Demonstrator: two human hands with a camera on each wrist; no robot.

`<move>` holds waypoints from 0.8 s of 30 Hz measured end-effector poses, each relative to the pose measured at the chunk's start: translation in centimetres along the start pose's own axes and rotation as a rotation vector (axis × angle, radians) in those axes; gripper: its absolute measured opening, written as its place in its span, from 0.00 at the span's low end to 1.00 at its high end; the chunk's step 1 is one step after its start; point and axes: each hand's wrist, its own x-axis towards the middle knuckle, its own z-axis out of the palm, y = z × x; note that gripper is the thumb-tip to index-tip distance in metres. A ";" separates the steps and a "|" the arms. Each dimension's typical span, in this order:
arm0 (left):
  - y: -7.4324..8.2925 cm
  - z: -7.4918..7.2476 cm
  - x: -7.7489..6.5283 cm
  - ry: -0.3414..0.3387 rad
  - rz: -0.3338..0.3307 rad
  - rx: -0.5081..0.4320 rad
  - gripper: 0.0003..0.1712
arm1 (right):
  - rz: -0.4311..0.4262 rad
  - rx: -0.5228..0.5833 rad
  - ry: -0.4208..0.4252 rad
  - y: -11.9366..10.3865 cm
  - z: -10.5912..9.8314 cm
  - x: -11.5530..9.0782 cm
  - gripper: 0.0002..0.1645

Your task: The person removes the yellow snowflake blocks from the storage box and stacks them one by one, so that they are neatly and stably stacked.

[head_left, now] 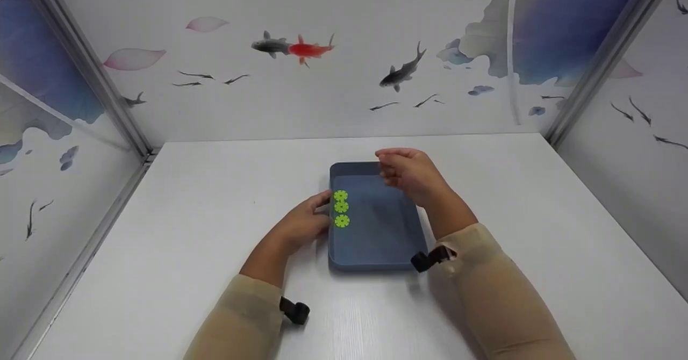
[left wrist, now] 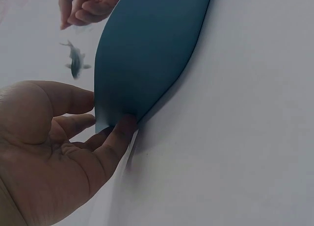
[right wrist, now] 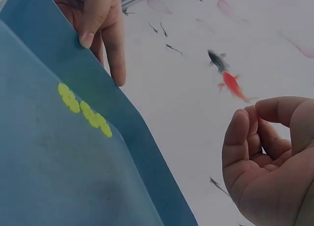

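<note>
A blue-grey rectangular tray (head_left: 379,242) lies on the white table. Along its left inner side sit three bright green notched discs (head_left: 341,207) in a row; in the right wrist view the green discs (right wrist: 95,119) appear foreshortened. My left hand (head_left: 303,223) is at the tray's left side, its fingertips (left wrist: 128,122) touching the outer wall and rim. Above the tray's far right part hovers my right hand (head_left: 411,174), clear of the tray. In the right wrist view its thumb and index tips (right wrist: 252,107) meet, the other fingers curl, and nothing shows between them.
White panels painted with fish and petals stand behind the table (head_left: 215,199) and at both sides, joined by metal posts (head_left: 591,64). A black wrist strap mount (head_left: 427,259) on the right sleeve overlaps the tray's near right corner. Another mount (head_left: 295,311) sits on the left wrist.
</note>
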 end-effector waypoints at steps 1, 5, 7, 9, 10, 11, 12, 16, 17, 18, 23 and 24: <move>0.0 0.0 0.0 0.004 -0.005 0.003 0.46 | 0.005 -0.006 -0.010 0.0 0.4 0.3 0.15; 0.1 0.0 -0.1 0.014 -0.012 0.013 0.46 | 0.033 -0.017 -0.042 0.4 1.7 1.6 0.16; 0.1 0.0 -0.1 0.014 -0.021 0.012 0.46 | 0.053 -0.023 -0.045 0.5 2.3 2.2 0.16; 0.1 -0.1 0.0 0.011 -0.020 0.011 0.46 | 0.079 -0.027 -0.038 0.7 2.9 2.8 0.16; 0.1 -0.1 0.0 0.009 -0.016 0.010 0.46 | 0.092 -0.030 -0.035 0.8 3.1 3.0 0.16; 0.0 -0.2 0.0 0.006 -0.013 0.010 0.46 | 0.103 -0.033 -0.032 0.9 3.4 3.3 0.16; 0.0 -0.2 0.0 0.006 -0.014 0.011 0.46 | 0.113 -0.036 -0.030 1.0 3.7 3.6 0.16; 0.1 -0.1 0.0 0.001 0.006 0.001 0.46 | 0.137 -0.056 -0.029 1.6 4.6 4.4 0.16; 0.1 -0.1 0.0 0.000 0.007 0.001 0.46 | 0.137 -0.062 -0.029 1.9 4.8 4.6 0.16; 0.1 -0.1 -0.1 -0.001 0.009 0.000 0.46 | 0.135 -0.069 -0.030 2.2 4.9 4.8 0.17; 0.2 -0.1 0.0 -0.008 0.015 0.003 0.46 | 0.120 -0.160 -0.013 3.7 4.9 5.5 0.19; 0.2 -0.1 0.0 -0.009 0.016 0.001 0.47 | 0.119 -0.187 -0.010 4.0 4.9 5.6 0.18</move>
